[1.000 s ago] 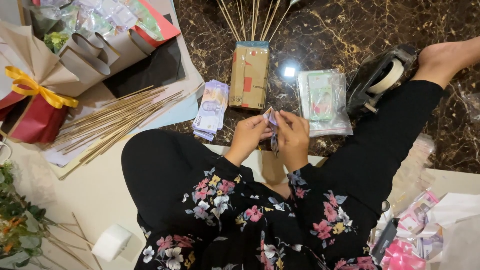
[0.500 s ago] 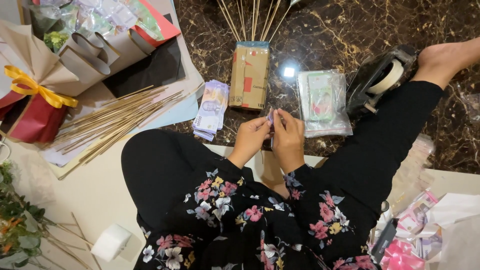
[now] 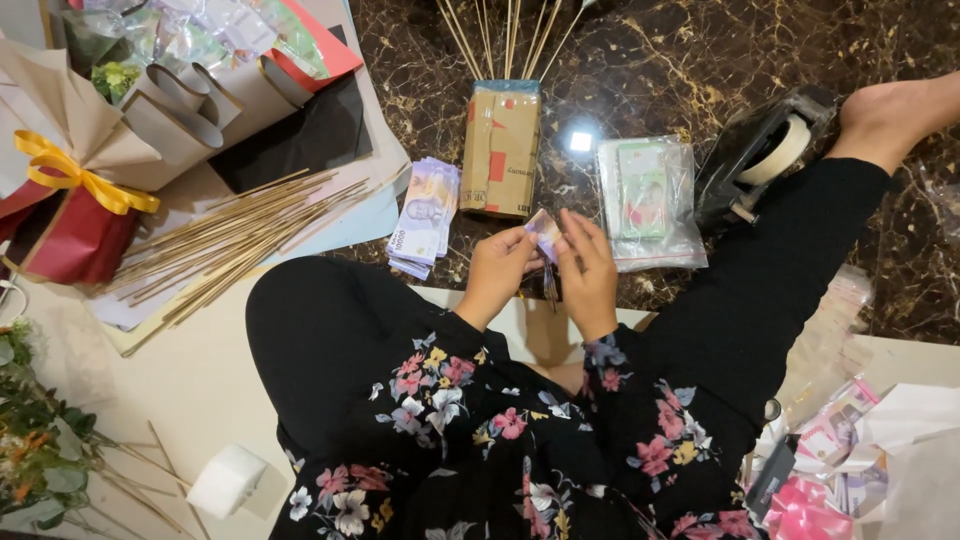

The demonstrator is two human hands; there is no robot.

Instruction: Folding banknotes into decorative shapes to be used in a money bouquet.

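Observation:
I sit on the floor with my legs in black trousers stretched out. My left hand (image 3: 497, 270) and my right hand (image 3: 587, 270) meet above my lap and together pinch a small folded purple banknote (image 3: 543, 232). A thin wooden stick (image 3: 549, 285) hangs down between the two hands. A loose stack of purple banknotes (image 3: 424, 217) lies on the floor just left of my left hand. A clear plastic bag with a green bundle (image 3: 645, 198) lies just right of my right hand.
A cardboard block with sticks stuck in it (image 3: 500, 150) stands ahead. A black tape dispenser (image 3: 765, 155) sits by my foot. A pile of wooden skewers (image 3: 235, 245), paper rolls (image 3: 200, 100) and a red bouquet wrap with yellow ribbon (image 3: 65, 200) lie at left.
The two hands have shifted slightly while working the folded banknote; nothing else has moved.

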